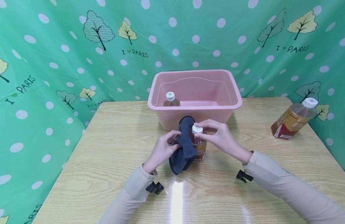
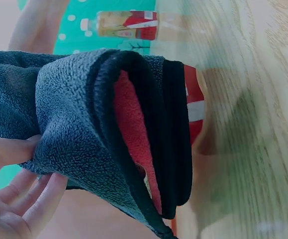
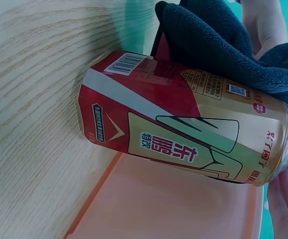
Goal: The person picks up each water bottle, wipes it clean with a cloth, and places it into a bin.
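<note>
A dark grey-blue cloth (image 1: 185, 140) hangs folded from my left hand (image 1: 164, 147), pinched between thumb and fingers. In the left wrist view a red inner side shows in the fold of the cloth (image 2: 84, 107). The cloth lies against the left side of a drink bottle (image 1: 201, 148), which stands upright on the table. My right hand (image 1: 218, 136) pinches the bottle's white cap from the right with thumb and fingers. In the right wrist view the bottle (image 3: 183, 127) shows its gold and red label, with the cloth partly along one side.
Just behind the bottle stands a pink bin (image 1: 195, 108), with another white-capped bottle (image 1: 170, 97) inside at its left. A third bottle (image 1: 294, 119) stands at the table's right side. Green patterned curtain (image 1: 161, 31) borders the wooden table (image 1: 111, 149) at back and sides.
</note>
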